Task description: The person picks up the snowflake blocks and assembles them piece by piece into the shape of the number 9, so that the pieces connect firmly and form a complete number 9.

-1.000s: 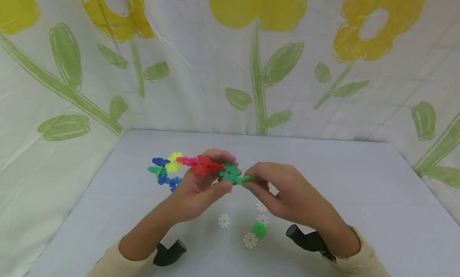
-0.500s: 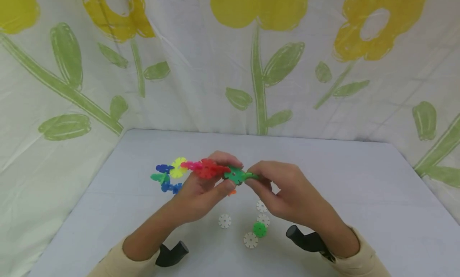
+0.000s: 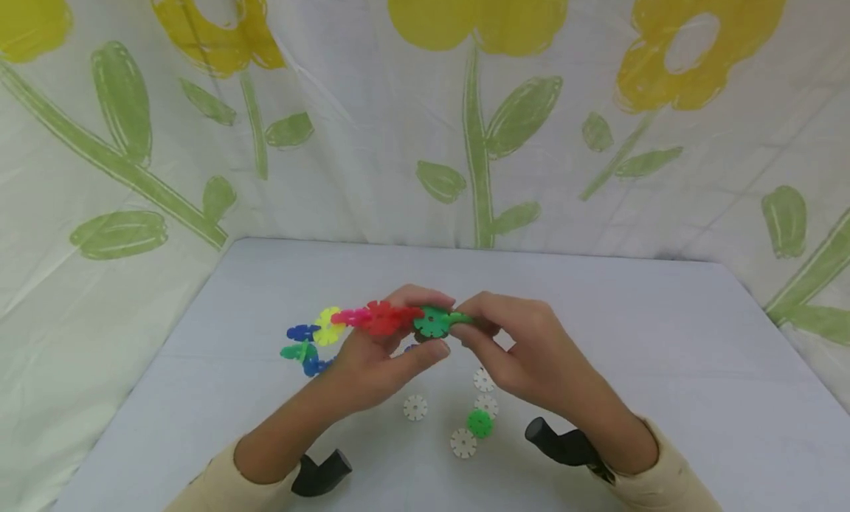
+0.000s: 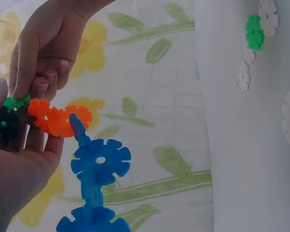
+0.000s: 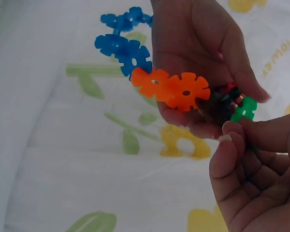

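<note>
A chain of interlocking plastic snowflake discs is held up over the table, looping around my left hand [image 3: 385, 357]. Its red disc [image 3: 380, 318], dark green disc [image 3: 433, 322] and yellow disc [image 3: 328, 326] show in the head view. Orange discs [image 5: 187, 92] and blue discs [image 4: 101, 162] hang on the other side. My left fingers curl behind the chain near the dark green disc, the thumb just below it. My right hand [image 3: 518, 342] pinches a light green disc [image 5: 244, 110] between thumb and fingers, against the dark green one. My fingers partly hide this joint.
On the table [image 3: 664, 350] in front of me lie several loose white discs [image 3: 462, 443] and one green disc [image 3: 480, 423]. A white cloth printed with flowers [image 3: 372, 128] stands behind the table. Black curved pieces [image 3: 322, 474] stick out at both wrists.
The dark green disc has shifted slightly right, and the light green disc sits closer against it. My left thumb has moved off the dark green disc's face to below it.
</note>
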{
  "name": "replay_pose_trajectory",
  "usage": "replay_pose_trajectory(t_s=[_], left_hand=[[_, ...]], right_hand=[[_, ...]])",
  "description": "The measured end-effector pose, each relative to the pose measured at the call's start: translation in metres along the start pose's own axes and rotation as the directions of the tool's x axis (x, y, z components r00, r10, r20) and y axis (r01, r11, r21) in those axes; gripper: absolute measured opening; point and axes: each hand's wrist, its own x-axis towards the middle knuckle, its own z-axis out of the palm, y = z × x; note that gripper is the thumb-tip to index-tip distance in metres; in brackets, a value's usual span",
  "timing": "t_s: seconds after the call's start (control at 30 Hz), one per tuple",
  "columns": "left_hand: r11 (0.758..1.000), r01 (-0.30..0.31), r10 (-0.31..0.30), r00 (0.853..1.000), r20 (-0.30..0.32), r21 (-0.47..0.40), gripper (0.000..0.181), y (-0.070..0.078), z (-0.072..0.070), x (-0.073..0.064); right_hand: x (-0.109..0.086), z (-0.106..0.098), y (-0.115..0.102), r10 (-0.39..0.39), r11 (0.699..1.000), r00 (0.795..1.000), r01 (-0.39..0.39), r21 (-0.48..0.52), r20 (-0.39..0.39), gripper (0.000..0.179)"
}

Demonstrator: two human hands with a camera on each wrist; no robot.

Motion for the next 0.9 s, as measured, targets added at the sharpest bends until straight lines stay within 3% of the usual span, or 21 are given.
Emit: replay_pose_trajectory(t_s=[0.1,0.17,0.27,0.37,0.47,0.57,0.63,0.67,0.77,0.83,0.9], left_hand=[[0.996,0.044,-0.04,0.998,-0.057,0.08,0.045,0.001,0.001,-0.001],[0.992,0.065,-0.053,0.993,-0.107,0.108,0.048,0.002,0.0,-0.001],[0.993,0.078,-0.062,0.983,-0.172,0.091,0.047,0.002,-0.002,-0.002],[0.996,0.075,-0.063,0.978,-0.201,0.054,0.045,0.003,-0.004,-0.002],[0.997,0.077,-0.071,0.975,-0.211,0.024,0.042,0.004,-0.004,-0.002],[0.998,0.057,-0.055,0.975,-0.216,0.003,0.04,0.004,-0.004,-0.002],[0.999,0.038,-0.038,0.975,-0.218,-0.005,0.038,0.004,-0.004,-0.002],[0.999,0.031,-0.032,0.975,-0.221,-0.009,0.038,0.004,-0.004,-0.002],[0.999,0.027,-0.03,0.973,-0.23,-0.017,0.038,0.004,-0.004,-0.002],[0.999,0.032,-0.036,0.971,-0.238,-0.02,0.037,0.005,-0.004,-0.002],[0.999,0.04,-0.045,0.969,-0.243,-0.026,0.036,0.005,-0.004,-0.002]], right_hand=[[0.001,0.0,0.004,0.037,0.999,0.998,-0.037,-0.005,0.055,0.021],[0.0,-0.001,0.007,0.082,0.995,0.987,-0.073,-0.068,0.139,0.023],[-0.002,0.0,0.013,0.156,0.973,0.935,-0.091,-0.212,0.318,0.021],[-0.003,0.004,0.018,0.231,0.95,0.839,-0.084,-0.302,0.492,0.018],[-0.003,0.013,0.023,0.349,0.92,0.715,-0.139,-0.366,0.605,0.018],[-0.006,0.026,0.031,0.508,0.848,0.573,-0.201,-0.491,0.643,0.024],[-0.01,0.04,0.036,0.598,0.784,0.484,-0.189,-0.591,0.639,0.029],[-0.012,0.046,0.038,0.632,0.753,0.45,-0.164,-0.637,0.631,0.031],[-0.016,0.062,0.041,0.683,0.693,0.396,-0.086,-0.716,0.614,0.033],[-0.017,0.069,0.041,0.691,0.677,0.386,-0.049,-0.735,0.611,0.03],[-0.017,0.072,0.041,0.685,0.682,0.379,-0.033,-0.731,0.622,0.025]])
